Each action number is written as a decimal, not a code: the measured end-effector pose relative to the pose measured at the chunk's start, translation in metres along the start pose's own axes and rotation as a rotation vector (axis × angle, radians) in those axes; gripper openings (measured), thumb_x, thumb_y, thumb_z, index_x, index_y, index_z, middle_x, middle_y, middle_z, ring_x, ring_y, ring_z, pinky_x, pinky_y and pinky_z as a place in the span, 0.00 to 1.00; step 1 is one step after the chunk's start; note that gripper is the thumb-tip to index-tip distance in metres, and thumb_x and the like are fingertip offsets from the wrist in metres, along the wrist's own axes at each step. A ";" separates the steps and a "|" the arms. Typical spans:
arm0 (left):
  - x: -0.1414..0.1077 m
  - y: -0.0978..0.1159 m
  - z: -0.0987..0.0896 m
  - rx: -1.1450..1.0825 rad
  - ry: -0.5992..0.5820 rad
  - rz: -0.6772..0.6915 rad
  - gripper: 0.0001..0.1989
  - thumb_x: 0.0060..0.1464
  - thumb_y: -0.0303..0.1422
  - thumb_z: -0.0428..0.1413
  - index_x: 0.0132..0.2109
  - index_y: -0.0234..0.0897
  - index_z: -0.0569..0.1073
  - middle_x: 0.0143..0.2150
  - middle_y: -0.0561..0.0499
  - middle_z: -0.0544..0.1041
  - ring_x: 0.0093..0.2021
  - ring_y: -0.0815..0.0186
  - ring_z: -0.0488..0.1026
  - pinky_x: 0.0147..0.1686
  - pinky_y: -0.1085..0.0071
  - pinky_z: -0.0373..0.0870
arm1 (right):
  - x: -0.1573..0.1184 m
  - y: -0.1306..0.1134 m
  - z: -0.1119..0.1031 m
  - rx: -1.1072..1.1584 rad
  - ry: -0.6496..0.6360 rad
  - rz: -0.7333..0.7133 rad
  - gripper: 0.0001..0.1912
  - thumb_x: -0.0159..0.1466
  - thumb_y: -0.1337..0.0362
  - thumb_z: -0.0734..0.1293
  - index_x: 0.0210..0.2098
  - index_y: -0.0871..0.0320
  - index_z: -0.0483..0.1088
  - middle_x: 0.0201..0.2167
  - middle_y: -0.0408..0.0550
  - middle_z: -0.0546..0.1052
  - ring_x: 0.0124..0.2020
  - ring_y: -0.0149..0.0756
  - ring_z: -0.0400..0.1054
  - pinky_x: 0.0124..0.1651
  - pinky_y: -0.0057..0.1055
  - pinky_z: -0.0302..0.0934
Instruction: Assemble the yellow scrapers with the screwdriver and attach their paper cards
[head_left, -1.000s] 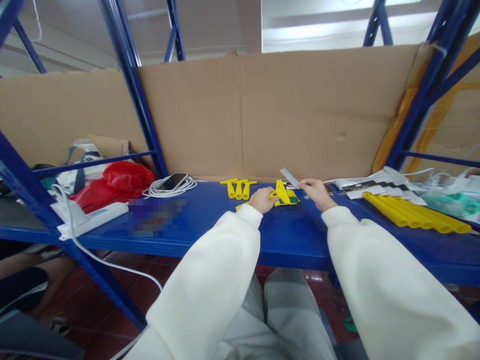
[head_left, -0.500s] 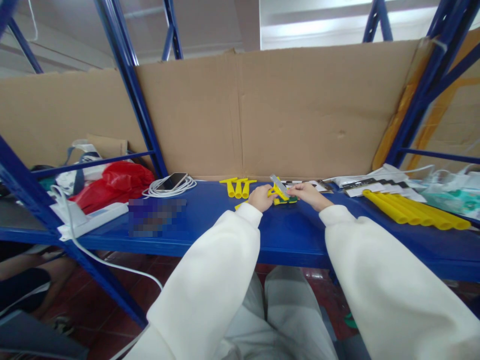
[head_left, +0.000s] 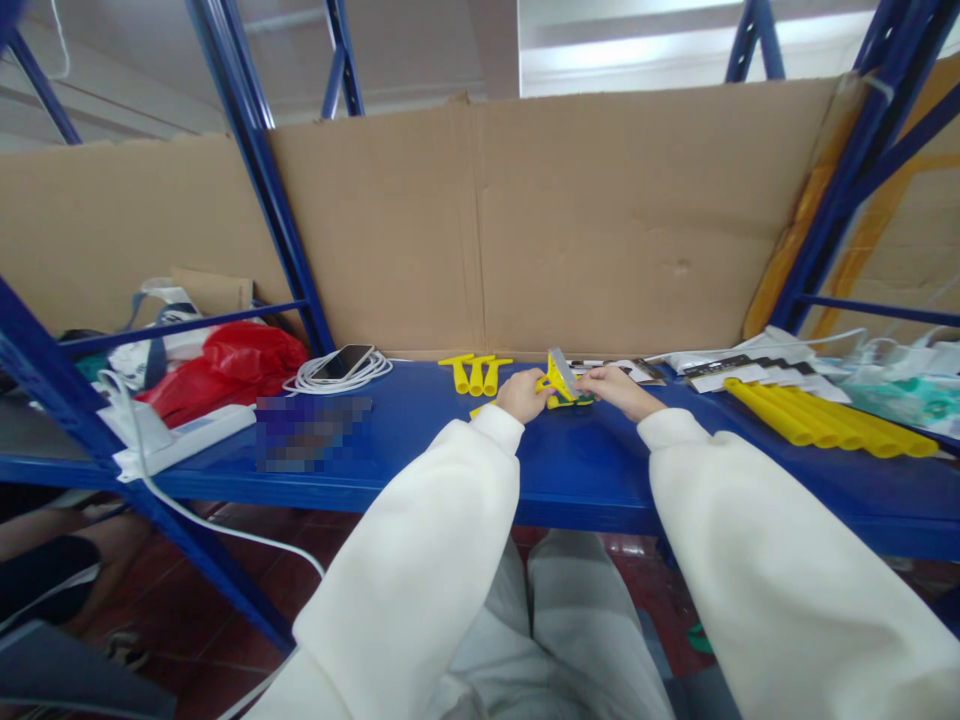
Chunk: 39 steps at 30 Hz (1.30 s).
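Observation:
My left hand [head_left: 523, 396] is closed on the yellow handle of a scraper [head_left: 559, 374] with a wide, pale grey blade piece that points up and away from me. At the blade's right edge, the fingertips of my right hand [head_left: 616, 391] are pinched on it. Just beneath, a dark green and yellow item [head_left: 576, 402] lies on the blue shelf [head_left: 420, 440], partly covered by the scraper. To the left of my left hand stand several yellow T-shaped handles [head_left: 475, 377], and another bit of yellow shows by that wrist.
A row of yellow tubes [head_left: 832, 420] lies at the right, beside black-and-white packets [head_left: 765, 375]. Leftward are a phone [head_left: 343, 363] on a coiled white cable [head_left: 300, 380], a power strip [head_left: 187, 440] and a red bag [head_left: 232, 360]. Cardboard [head_left: 600, 220] walls the back.
The scraper's blade has turned slightly, its top shifting to the right and standing more upright. Both hands keep nearly the same places.

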<state>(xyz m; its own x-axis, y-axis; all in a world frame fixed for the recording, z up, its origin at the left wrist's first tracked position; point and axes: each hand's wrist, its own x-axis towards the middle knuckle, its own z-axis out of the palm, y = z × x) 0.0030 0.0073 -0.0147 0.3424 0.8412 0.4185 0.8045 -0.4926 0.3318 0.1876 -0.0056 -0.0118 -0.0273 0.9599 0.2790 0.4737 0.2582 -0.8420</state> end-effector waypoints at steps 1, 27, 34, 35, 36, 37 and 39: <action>0.000 0.000 0.000 -0.001 0.001 -0.002 0.12 0.59 0.35 0.57 0.49 0.41 0.76 0.48 0.47 0.80 0.53 0.59 0.75 0.52 0.67 0.70 | 0.000 0.000 0.000 0.000 -0.003 0.003 0.08 0.48 0.60 0.67 0.17 0.58 0.70 0.17 0.42 0.69 0.25 0.31 0.61 0.31 0.29 0.57; -0.010 0.006 -0.008 0.153 -0.112 0.144 0.24 0.64 0.33 0.49 0.66 0.49 0.64 0.53 0.46 0.75 0.53 0.58 0.74 0.51 0.66 0.69 | 0.003 0.005 0.001 0.030 -0.083 -0.025 0.20 0.46 0.47 0.71 0.22 0.59 0.69 0.20 0.41 0.68 0.23 0.28 0.59 0.27 0.28 0.52; -0.010 0.005 -0.007 0.169 -0.124 0.158 0.24 0.64 0.33 0.48 0.66 0.50 0.64 0.52 0.46 0.74 0.53 0.58 0.74 0.51 0.67 0.68 | 0.002 0.005 0.000 0.053 -0.147 -0.055 0.23 0.44 0.45 0.73 0.19 0.59 0.67 0.16 0.38 0.65 0.20 0.25 0.55 0.25 0.27 0.52; -0.010 0.005 -0.007 0.179 -0.128 0.163 0.24 0.65 0.33 0.48 0.66 0.50 0.64 0.52 0.46 0.74 0.52 0.58 0.74 0.51 0.68 0.68 | 0.001 0.005 0.000 0.053 -0.163 -0.056 0.23 0.44 0.45 0.73 0.18 0.59 0.66 0.16 0.38 0.66 0.20 0.25 0.56 0.25 0.27 0.52; -0.010 0.005 -0.007 0.190 -0.134 0.168 0.24 0.65 0.32 0.48 0.66 0.50 0.64 0.52 0.46 0.74 0.52 0.58 0.74 0.51 0.68 0.68 | 0.001 0.005 0.000 0.054 -0.180 -0.053 0.22 0.44 0.46 0.74 0.18 0.59 0.66 0.16 0.39 0.66 0.20 0.25 0.56 0.26 0.27 0.52; -0.010 0.005 -0.007 0.202 -0.141 0.173 0.25 0.65 0.32 0.48 0.67 0.50 0.63 0.51 0.46 0.73 0.52 0.58 0.74 0.50 0.68 0.68 | 0.001 0.006 0.000 0.057 -0.197 -0.046 0.21 0.45 0.47 0.74 0.19 0.59 0.67 0.17 0.39 0.67 0.20 0.25 0.57 0.26 0.27 0.52; -0.010 0.005 -0.007 0.228 -0.155 0.181 0.25 0.65 0.31 0.47 0.67 0.50 0.63 0.51 0.45 0.73 0.52 0.59 0.73 0.50 0.69 0.68 | 0.001 0.006 0.000 0.068 -0.222 -0.020 0.18 0.45 0.51 0.74 0.20 0.59 0.67 0.18 0.41 0.69 0.21 0.26 0.59 0.26 0.27 0.52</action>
<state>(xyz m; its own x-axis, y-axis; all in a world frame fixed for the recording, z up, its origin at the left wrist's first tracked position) -0.0004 -0.0049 -0.0110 0.5455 0.7771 0.3139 0.8057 -0.5894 0.0589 0.1903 -0.0028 -0.0170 -0.2330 0.9529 0.1941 0.4105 0.2774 -0.8687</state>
